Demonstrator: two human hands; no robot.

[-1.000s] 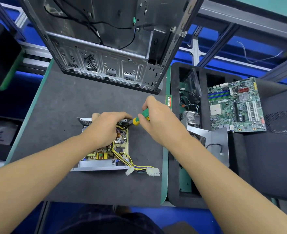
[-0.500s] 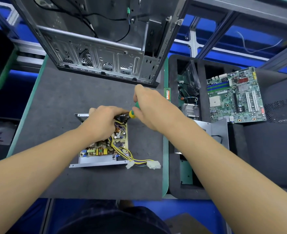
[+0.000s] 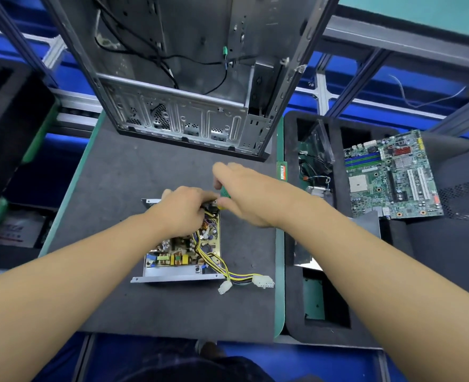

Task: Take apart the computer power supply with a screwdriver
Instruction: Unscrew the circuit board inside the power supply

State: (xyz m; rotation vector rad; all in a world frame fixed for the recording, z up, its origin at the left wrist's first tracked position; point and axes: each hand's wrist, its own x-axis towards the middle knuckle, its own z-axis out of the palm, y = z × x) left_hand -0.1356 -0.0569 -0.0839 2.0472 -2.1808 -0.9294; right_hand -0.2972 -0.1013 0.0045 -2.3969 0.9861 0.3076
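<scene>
The opened power supply [image 3: 182, 253] lies on the dark mat, its yellowish circuit board exposed in a metal tray. A bundle of yellow and black wires with white connectors [image 3: 258, 282] trails off its right front corner. My left hand [image 3: 185, 209] rests curled over the far end of the board, and what its fingers touch is hidden. My right hand [image 3: 244, 194] grips a green and yellow screwdriver [image 3: 223, 195], whose tip points left into the far right corner of the supply, next to my left fingers.
An empty metal computer case [image 3: 189, 106] stands at the back of the mat [image 3: 112, 194]. To the right, a black foam tray [image 3: 335, 312] holds a motherboard [image 3: 390, 177], cables, a metal bracket and green boards in slots.
My right hand has turned over the screwdriver, so less of the handle shows. My left hand stays on the far end of the supply. The view has shifted slightly.
</scene>
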